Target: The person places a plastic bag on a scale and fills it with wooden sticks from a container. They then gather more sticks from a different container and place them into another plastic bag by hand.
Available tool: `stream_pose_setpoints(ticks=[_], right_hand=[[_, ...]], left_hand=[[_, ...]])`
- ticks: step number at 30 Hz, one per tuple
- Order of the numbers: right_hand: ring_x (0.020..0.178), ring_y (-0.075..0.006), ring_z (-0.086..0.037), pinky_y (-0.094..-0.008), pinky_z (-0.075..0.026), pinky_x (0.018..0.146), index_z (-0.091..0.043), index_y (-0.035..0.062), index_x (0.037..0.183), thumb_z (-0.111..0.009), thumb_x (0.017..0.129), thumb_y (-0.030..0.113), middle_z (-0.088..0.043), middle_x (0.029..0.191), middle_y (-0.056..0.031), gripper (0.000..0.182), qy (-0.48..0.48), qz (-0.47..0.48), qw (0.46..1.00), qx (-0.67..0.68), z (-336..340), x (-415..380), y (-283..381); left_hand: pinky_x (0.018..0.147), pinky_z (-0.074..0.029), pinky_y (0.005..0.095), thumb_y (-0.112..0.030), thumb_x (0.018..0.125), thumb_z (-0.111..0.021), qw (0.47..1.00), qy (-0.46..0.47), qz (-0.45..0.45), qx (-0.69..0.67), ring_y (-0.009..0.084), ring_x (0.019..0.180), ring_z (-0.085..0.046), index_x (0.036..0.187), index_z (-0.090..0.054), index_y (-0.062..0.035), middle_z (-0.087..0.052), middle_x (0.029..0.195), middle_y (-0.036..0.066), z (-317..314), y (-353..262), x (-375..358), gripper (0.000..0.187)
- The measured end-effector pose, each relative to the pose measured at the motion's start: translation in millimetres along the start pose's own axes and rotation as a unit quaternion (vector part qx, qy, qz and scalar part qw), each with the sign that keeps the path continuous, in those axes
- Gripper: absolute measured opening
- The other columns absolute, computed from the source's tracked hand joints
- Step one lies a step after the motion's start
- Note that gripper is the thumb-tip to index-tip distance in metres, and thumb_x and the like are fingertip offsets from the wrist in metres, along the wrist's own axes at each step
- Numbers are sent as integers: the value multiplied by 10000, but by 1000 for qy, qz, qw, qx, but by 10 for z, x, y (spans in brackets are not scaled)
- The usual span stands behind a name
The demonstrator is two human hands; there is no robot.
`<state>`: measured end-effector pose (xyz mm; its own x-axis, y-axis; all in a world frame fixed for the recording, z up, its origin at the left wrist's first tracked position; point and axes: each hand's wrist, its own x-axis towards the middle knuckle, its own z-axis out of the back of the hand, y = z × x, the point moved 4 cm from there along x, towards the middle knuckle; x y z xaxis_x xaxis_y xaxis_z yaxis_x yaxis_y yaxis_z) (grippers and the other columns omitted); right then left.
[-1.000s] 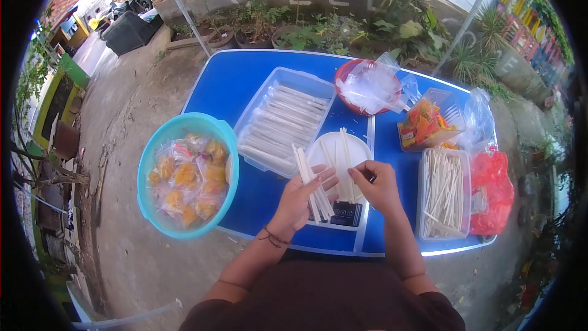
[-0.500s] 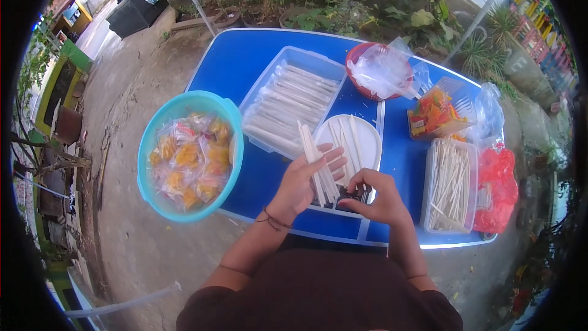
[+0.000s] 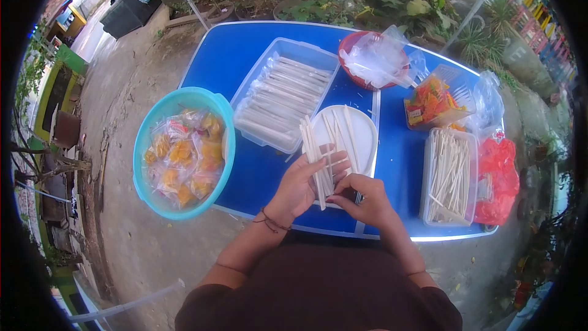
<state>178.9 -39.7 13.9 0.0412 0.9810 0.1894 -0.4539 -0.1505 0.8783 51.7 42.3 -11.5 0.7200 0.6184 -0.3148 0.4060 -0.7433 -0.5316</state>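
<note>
A bundle of thin pale sticks leans upright in my left hand, the thumb pressed over them and the other fingers stretched behind. My right hand is at the bundle's lower end, its thumb and forefinger pinched together beside the sticks. What lies between those fingertips is too small to make out. Behind both hands sits a white oval plate with a few more pale sticks lying on it. Something dark shows just under my right fingers, mostly hidden.
The blue table holds a clear tray of wrapped stick bundles, a red basket with plastic bags, an orange-filled container, a box of loose sticks and a red bag. At left, a turquoise basin holds bagged yellow food.
My right hand has moved left and its open fingers have closed to a pinch at the bundle's lower end. My left hand still holds the sticks. The view has shifted slightly.
</note>
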Motion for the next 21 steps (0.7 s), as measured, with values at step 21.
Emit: stream_pose_setpoints(ticks=[21], right_hand=[[654, -73, -629, -228, -494, 589, -662, -40, 875, -694, 829, 35, -685, 737, -68, 93, -57, -158, 984, 63, -25, 129, 68]], left_hand=[[1066, -427, 423, -108, 1012, -379, 1000, -11, 1, -16, 273, 1248, -523, 1401, -347, -9, -512, 1360, 184, -26, 91, -43, 403]])
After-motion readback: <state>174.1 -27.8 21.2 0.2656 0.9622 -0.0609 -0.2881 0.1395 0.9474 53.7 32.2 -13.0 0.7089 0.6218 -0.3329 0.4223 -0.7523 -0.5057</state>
